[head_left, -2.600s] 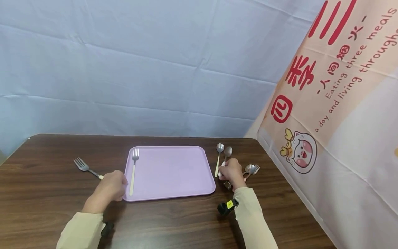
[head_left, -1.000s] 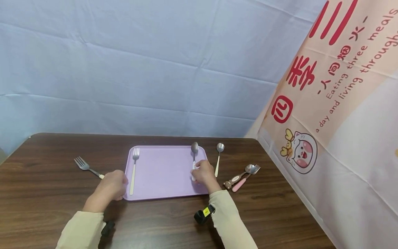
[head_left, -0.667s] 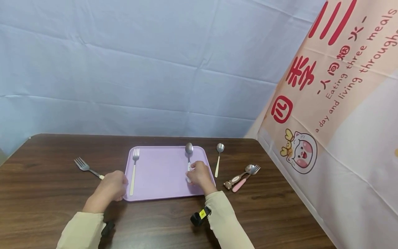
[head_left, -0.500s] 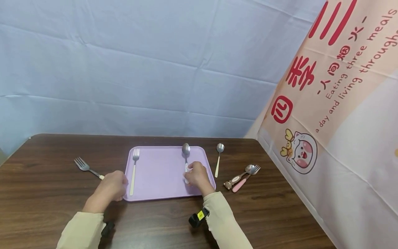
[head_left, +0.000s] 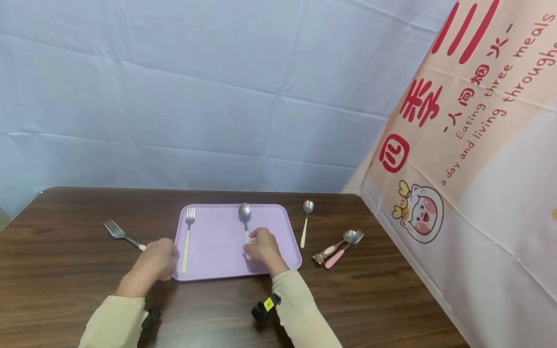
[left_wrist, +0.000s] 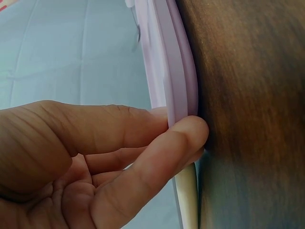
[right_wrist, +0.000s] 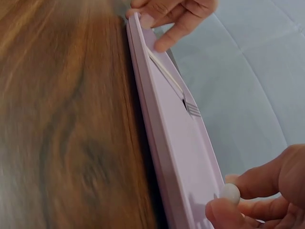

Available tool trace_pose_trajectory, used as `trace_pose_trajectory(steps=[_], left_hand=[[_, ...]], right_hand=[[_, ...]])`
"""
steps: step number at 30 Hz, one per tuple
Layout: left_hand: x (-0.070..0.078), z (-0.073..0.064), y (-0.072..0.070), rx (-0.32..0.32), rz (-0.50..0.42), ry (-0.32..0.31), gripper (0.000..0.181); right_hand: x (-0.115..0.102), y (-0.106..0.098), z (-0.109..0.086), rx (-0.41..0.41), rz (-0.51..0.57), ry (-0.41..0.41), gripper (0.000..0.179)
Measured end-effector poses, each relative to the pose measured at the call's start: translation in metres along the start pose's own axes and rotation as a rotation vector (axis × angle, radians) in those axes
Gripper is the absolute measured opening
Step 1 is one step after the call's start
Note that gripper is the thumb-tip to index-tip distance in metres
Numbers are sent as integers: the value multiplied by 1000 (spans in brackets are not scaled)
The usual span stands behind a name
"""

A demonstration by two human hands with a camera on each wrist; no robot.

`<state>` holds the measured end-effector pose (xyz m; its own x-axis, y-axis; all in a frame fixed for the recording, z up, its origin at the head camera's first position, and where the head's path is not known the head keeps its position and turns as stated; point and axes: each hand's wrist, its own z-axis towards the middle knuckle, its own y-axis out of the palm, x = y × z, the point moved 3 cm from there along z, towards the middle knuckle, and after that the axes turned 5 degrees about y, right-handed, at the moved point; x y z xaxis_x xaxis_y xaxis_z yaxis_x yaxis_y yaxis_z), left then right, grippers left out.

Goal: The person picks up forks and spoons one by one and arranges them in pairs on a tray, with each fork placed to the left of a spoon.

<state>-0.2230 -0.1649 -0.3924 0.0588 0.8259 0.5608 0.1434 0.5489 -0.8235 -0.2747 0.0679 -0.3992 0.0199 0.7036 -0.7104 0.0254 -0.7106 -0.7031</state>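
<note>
A lilac tray [head_left: 217, 276] lies on the dark wooden table. My left hand [head_left: 157, 258] pinches its left rim; in the left wrist view the thumb and a finger [left_wrist: 188, 131] sit on either side of the edge. Over the right half of the tray, my right hand [head_left: 263, 247] pinches a spoon [head_left: 245, 212] by its white patterned handle, bowl pointing away. The handle's rounded white end [right_wrist: 231, 193] shows between thumb and finger in the right wrist view. A fork [head_left: 187, 241] with a cream handle lies along the tray's left side.
Left of the tray lies another fork [head_left: 116, 231], its handle partly behind the left hand. To the right are a cream-handled spoon [head_left: 306, 220], a brown bear-handled spoon [head_left: 330, 249] and a pink-handled fork [head_left: 336, 258]. A pale cloth [head_left: 217, 96] hangs behind the table.
My right hand has picked up the white-handled spoon from the table at right and carried it leftward over the tray. My left hand has stayed at the tray's rim.
</note>
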Motion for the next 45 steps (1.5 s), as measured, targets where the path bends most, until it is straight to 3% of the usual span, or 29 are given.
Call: trace_pose_trajectory(steps=[11,18,28,45], left_hand=[[0,1,-1,-11,8,7,27],[-1,0,-1,21,18,59,28],[-2,0,-1,17,5,35,29],[-5,2,0,17,-14,16,29]], right_hand=[[-13,15,-3,-15,-62,-14,22],[-19,23,-5,-38,-63,-12,22],[-27,37,-8,-57,-24,-24,21],[-43,58,-12,-36,-60,-65,24]])
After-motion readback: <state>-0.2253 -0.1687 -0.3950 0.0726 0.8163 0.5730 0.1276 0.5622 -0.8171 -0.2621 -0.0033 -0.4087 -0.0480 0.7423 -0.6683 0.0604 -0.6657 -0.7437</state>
